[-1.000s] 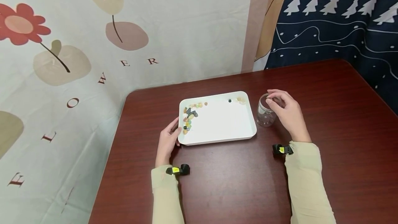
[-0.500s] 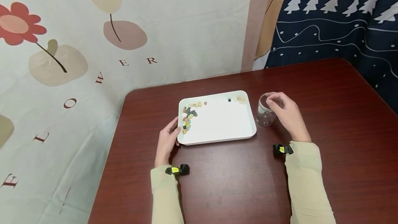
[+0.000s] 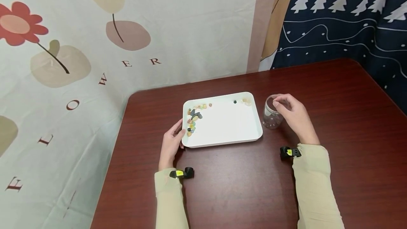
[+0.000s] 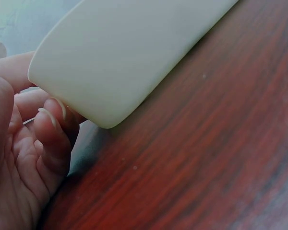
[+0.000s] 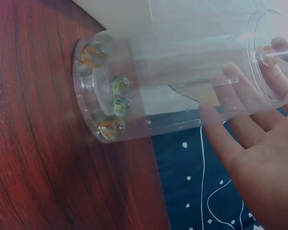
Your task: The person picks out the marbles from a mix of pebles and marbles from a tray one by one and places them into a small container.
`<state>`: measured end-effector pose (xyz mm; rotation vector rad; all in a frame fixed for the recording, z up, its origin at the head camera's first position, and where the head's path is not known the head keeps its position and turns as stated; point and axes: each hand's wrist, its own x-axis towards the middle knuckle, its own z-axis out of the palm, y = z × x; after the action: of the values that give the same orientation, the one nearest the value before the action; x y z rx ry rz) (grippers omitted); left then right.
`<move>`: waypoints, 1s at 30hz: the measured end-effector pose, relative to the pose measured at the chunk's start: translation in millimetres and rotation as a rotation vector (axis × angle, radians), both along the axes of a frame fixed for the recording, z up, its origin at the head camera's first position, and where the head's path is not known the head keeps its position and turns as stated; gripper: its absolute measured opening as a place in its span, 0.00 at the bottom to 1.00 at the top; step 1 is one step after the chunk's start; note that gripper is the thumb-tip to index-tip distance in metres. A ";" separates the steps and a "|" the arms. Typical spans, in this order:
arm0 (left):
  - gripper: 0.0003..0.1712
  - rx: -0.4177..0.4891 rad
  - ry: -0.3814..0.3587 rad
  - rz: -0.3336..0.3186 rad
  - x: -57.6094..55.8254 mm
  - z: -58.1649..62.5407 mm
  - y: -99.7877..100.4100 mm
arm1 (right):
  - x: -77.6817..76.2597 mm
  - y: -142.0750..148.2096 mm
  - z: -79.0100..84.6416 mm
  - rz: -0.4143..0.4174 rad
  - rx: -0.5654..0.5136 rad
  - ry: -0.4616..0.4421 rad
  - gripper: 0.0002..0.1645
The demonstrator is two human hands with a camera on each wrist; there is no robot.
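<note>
Pale flower-printed cloth point(image 3: 190, 27) hung across the upper left of the frame, behind a dark red counter point(image 3: 235, 186). Mid-frame lay a white tray point(image 3: 225, 126), pebbles point(image 3: 195, 116) bunched along its left side; just right of it stood a clear jar point(image 3: 270, 120). A loose pinch might have let a clear marble point(image 5: 268, 56) fall outside the rim, and a knock from the knuckles might have tipped the jar. The right hand point(image 3: 295, 117) had thumb and finger together, apparently on that marble, at the jar's mouth; its other fingers were spread beside the wall. The left hand point(image 3: 171, 142) gripped the tray's left edge, fingers curled.
</note>
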<state>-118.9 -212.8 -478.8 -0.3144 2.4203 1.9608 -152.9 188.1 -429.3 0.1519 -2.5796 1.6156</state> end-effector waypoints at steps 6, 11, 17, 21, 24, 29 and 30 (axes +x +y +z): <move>0.23 0.001 0.006 0.011 -4.0 -16.5 -5.9 | 0.9 0.3 -0.8 0.002 -0.009 0.004 0.21; 0.23 -0.017 0.028 0.010 -3.1 -16.2 -4.7 | 1.5 0.6 -0.9 -0.001 -0.006 0.003 0.21; 0.22 -0.012 0.037 0.018 -3.8 -20.3 -5.5 | 1.7 1.3 -0.9 -0.006 0.005 0.003 0.21; 0.22 -0.020 0.043 0.015 -3.7 -20.0 -4.9 | 1.5 1.7 -1.8 -0.001 0.009 0.020 0.20; 0.23 -0.029 0.041 0.014 -4.1 -19.5 -4.6 | 1.4 1.9 -2.0 0.002 0.010 0.027 0.20; 0.23 -0.032 0.031 0.017 -4.8 -19.1 -4.8 | 1.5 1.9 -1.1 -0.003 0.011 0.028 0.20; 0.23 -0.031 0.030 0.016 -4.9 -19.2 -4.9 | 1.6 2.0 -0.9 -0.005 0.009 0.029 0.20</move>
<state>-123.8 -217.7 -497.9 -0.3077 2.4766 1.9494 -151.4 190.1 -430.2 0.1684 -2.5640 1.5890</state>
